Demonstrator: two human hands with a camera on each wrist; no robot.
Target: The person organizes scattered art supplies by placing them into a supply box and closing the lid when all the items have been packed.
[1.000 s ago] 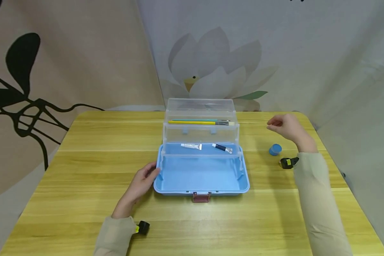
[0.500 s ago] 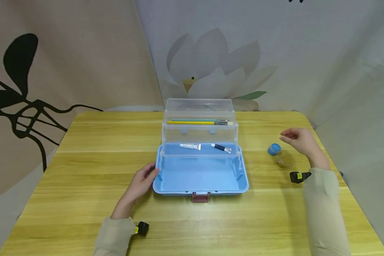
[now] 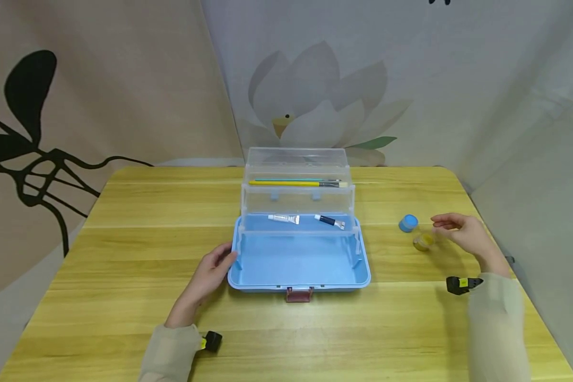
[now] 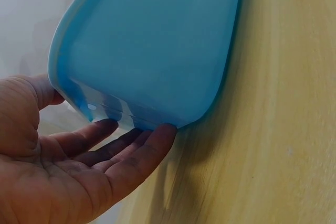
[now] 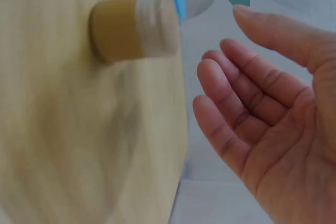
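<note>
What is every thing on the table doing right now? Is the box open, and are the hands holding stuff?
Blue box: open, bottom part bare.
Clear trays: lifted up and back.
Yellow brush: lying in the upper tray.
Two paint tubes: lying in the lower tray.
Yellow pot: standing on the table, not held.
Blue pot: standing beside it.
Left hand: open, touching the box's corner.
Right hand: open, near the yellow pot.

Head view overlooks the table [image 3: 124, 254]; wrist views sit close.

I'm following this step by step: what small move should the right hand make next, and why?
Probably close on the yellow pot: the right hand hovers open beside it, not touching, while the left hand rests against the open blue box.
</note>
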